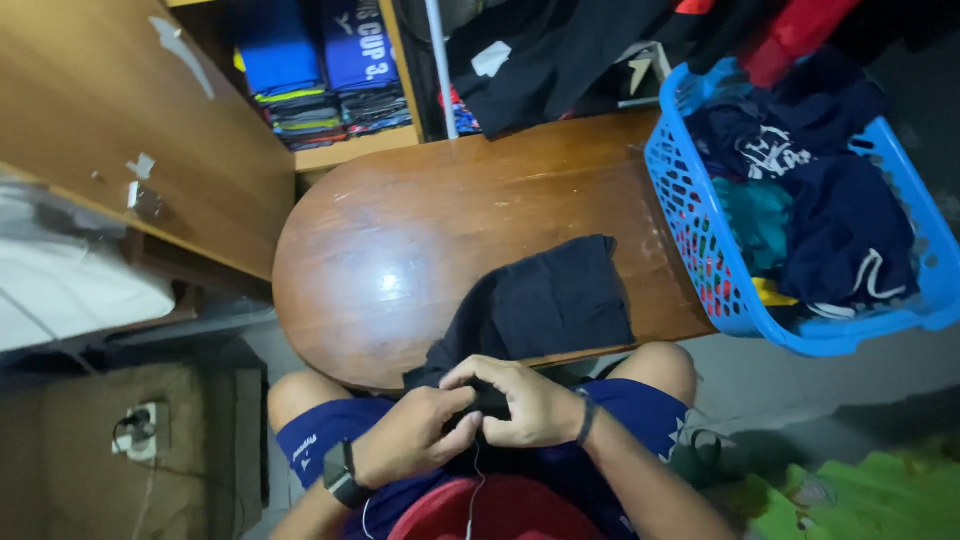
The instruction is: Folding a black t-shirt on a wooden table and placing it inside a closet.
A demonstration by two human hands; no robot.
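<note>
Both hands were closed on the near hem of a black garment (545, 300): the left hand (415, 432) and the right hand (520, 400) met, fingers pinching the cloth at the tabletop (400, 240) edge. The step in hand appeared to be folding; the next move would call for an even grip on the hem. The garment lay flat, partly folded, dark and unpatterned, beside a blue laundry basket (700, 240).

Garment (548, 300) black — basket (700, 215) blue — table (420, 220) glossy brown — shorts (330, 430) navy.
</note>
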